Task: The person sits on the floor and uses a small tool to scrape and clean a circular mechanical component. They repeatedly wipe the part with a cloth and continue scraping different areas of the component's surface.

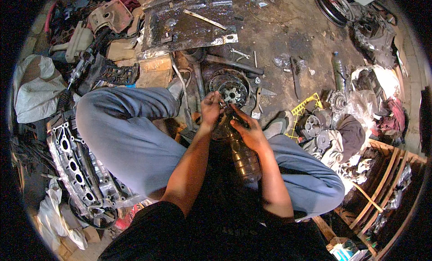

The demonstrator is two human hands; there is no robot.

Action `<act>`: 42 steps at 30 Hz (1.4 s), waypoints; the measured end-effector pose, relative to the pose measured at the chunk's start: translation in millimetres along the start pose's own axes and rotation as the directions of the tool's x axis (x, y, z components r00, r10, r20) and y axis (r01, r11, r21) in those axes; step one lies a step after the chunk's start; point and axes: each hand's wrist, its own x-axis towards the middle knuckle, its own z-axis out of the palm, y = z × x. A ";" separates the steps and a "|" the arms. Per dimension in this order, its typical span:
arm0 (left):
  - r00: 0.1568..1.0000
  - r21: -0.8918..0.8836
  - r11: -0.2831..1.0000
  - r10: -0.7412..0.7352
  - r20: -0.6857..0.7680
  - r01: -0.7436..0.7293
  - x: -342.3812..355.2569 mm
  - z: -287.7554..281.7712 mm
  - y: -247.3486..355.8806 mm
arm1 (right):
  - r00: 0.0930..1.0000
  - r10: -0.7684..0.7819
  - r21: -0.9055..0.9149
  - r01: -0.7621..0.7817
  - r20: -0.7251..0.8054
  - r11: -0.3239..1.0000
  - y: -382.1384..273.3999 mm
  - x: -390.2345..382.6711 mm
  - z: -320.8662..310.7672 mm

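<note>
A clear plastic bottle with dark liquid inside (244, 158) lies tilted against my body, its neck pointing away from me. My right hand (250, 131) is closed around the bottle near its neck. Beside the bottle's mouth, my left hand (211, 110) is closed with fingers pinched together; what they hold, if anything, is too small to make out. Just beyond both hands sits a round, dark, greasy metal part (245, 88) with a lighter star-shaped centre (232, 95). The bottle's mouth is partly hidden by my fingers.
A brush (257, 103), a spanner (240, 53) and a metal bar (234, 64) lie around the round part. An engine cylinder head (74, 164) rests at left. A yellow plastic crate (297, 111) and a green bottle (338, 72) stand right. An oily metal sheet (180, 25) lies ahead.
</note>
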 end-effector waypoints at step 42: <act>0.996 -0.476 0.875 -0.073 0.052 0.089 6.8 -1.3 -15.7 | 0.974 0.029 -0.190 -0.073 -0.224 0.979 12.0 2.6 -6.9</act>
